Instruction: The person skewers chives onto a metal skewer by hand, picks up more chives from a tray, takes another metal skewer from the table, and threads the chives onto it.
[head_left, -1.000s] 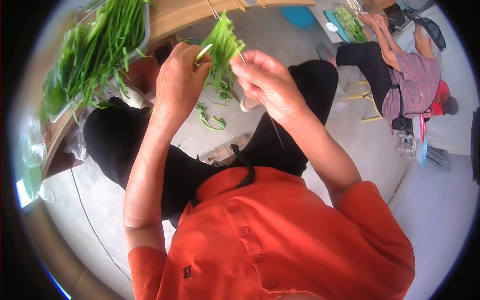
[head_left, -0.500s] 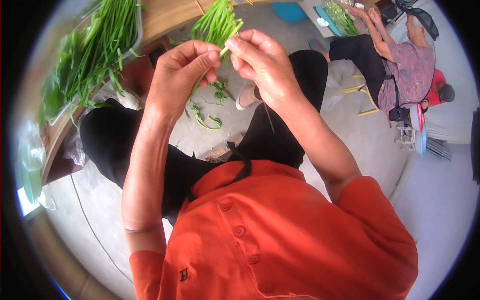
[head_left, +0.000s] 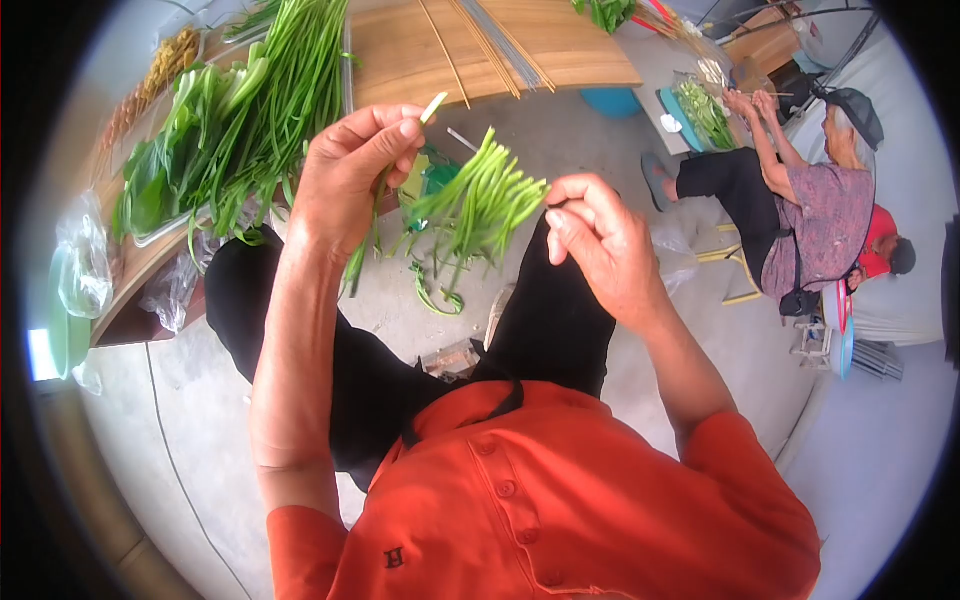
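My left hand (head_left: pixel 360 170) is closed, pinching a green vegetable stem (head_left: pixel 433 107) whose pale cut end sticks up past the fingertips. Its leafy part hangs below the palm. On the right, my right hand (head_left: pixel 605 240) pinches the end of a thin skewer, mostly hidden by a row of green stems (head_left: pixel 490 190) threaded on it. The skewer's bare tip (head_left: pixel 461 138) shows beyond the row, pointing toward my left hand. The stems' cut ends point up and their leaves hang down.
Long greens (head_left: pixel 290 90) fill a tray at the left of the wooden table (head_left: pixel 390 50), where several skewers (head_left: pixel 490 45) lie. Fallen greens (head_left: pixel 435 295) are on the floor. Another person (head_left: pixel 820 210) sits at the right near a blue tray (head_left: pixel 680 118) of greens.
My hands have moved apart, the left keeping a stem and the right moving right and down with the skewer of greens. The view has shifted, showing more of the table.
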